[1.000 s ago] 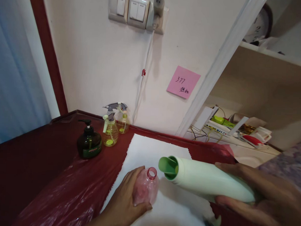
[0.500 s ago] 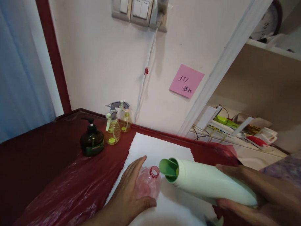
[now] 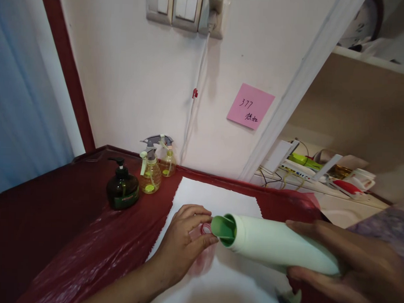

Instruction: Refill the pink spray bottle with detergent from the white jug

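Moved up since half a second ago: left hand point(image 3: 182, 243), from low around the belly of the pink bottle point(image 3: 201, 253) to its neck, thumb and fingers point(image 3: 195, 212) now closed around the red rim. Brought closer too: green spout of the white bottle point(image 3: 278, 247), now touching or almost touching the pink bottle's mouth; cannot tell which.

Pink bottle standing on the white paper point(image 3: 216, 200), mostly hidden behind the left hand, only the rim and a part of the lower body visible. White bottle lying nearly flat in the air, spout pointing to the left, base to the right. Held near the base by the right hand point(image 3: 350, 267), fingers wrapped over the top and under the bottom, firmly grasping.

White paper spread on a dark red plastic sheet point(image 3: 102, 254) that covers a dark red table point(image 3: 30, 216). Further back on the left of the paper, a dark pump bottle point(image 3: 122, 190), and just beside it two small yellow spray bottles point(image 3: 150, 176), one behind the other, close to the wall.

On the wall, a pink note point(image 3: 250, 106) with handwriting, light switches point(image 3: 175, 7) at the top edge, and a white cable point(image 3: 194, 98) hanging down from a plug. On the right, a lower shelf point(image 3: 336, 200) with a white box, cables and some small red and green things, too cluttered to tell exactly.
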`<act>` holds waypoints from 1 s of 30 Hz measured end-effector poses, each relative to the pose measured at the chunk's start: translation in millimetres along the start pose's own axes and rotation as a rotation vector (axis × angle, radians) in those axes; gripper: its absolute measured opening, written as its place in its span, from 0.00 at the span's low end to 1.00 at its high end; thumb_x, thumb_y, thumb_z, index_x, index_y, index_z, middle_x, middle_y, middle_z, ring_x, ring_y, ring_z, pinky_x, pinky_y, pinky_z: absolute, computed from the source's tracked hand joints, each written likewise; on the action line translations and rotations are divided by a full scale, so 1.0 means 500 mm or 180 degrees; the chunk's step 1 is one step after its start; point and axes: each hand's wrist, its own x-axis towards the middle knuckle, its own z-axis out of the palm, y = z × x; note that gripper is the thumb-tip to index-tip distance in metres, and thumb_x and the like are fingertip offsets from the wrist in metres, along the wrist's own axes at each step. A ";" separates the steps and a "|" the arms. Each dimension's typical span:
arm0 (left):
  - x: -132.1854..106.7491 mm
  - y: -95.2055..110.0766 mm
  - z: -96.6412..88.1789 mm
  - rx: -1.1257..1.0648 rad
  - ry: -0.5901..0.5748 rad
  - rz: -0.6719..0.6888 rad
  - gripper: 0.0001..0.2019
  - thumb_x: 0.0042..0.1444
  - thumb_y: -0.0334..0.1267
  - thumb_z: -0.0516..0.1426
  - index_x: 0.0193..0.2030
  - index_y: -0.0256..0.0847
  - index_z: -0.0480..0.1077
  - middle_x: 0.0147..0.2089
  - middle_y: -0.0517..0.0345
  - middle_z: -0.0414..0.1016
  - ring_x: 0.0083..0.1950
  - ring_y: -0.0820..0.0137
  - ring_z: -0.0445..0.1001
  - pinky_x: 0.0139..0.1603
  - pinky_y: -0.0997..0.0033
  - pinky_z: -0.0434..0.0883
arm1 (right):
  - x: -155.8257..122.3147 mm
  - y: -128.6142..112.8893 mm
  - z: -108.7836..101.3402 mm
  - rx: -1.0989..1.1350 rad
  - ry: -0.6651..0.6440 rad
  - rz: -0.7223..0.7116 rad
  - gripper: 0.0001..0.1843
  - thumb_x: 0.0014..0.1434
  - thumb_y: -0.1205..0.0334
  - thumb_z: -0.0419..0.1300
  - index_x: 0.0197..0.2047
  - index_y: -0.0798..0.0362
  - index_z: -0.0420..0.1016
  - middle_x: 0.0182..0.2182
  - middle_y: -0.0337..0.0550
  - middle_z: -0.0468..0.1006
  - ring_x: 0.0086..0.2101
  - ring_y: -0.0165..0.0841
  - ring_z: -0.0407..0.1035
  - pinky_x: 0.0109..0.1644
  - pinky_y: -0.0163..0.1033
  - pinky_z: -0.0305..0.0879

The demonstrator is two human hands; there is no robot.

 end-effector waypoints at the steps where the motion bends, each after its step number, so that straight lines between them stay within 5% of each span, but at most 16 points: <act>1: 0.001 0.001 0.000 -0.0014 0.0000 0.0014 0.09 0.52 0.35 0.68 0.42 0.46 0.81 0.50 0.53 0.78 0.56 0.56 0.71 0.60 0.54 0.65 | -0.001 0.001 0.000 0.0014 -0.0060 -0.0042 0.23 0.60 0.39 0.61 0.54 0.39 0.70 0.27 0.27 0.81 0.23 0.29 0.77 0.23 0.28 0.73; 18: 0.003 0.001 0.000 -0.0210 0.0058 -0.0030 0.10 0.51 0.37 0.68 0.41 0.45 0.81 0.49 0.53 0.80 0.57 0.55 0.71 0.61 0.51 0.64 | 0.005 0.014 -0.004 -0.0403 -0.0347 -0.0206 0.25 0.60 0.39 0.59 0.55 0.40 0.69 0.36 0.37 0.84 0.28 0.37 0.80 0.25 0.36 0.77; 30: 0.003 -0.004 0.002 -0.0183 0.0032 0.0039 0.10 0.51 0.36 0.69 0.42 0.46 0.81 0.47 0.54 0.80 0.56 0.57 0.71 0.60 0.52 0.65 | 0.017 0.017 -0.008 -0.0352 -0.0420 -0.0228 0.22 0.58 0.40 0.62 0.53 0.39 0.70 0.32 0.32 0.84 0.24 0.34 0.78 0.22 0.33 0.74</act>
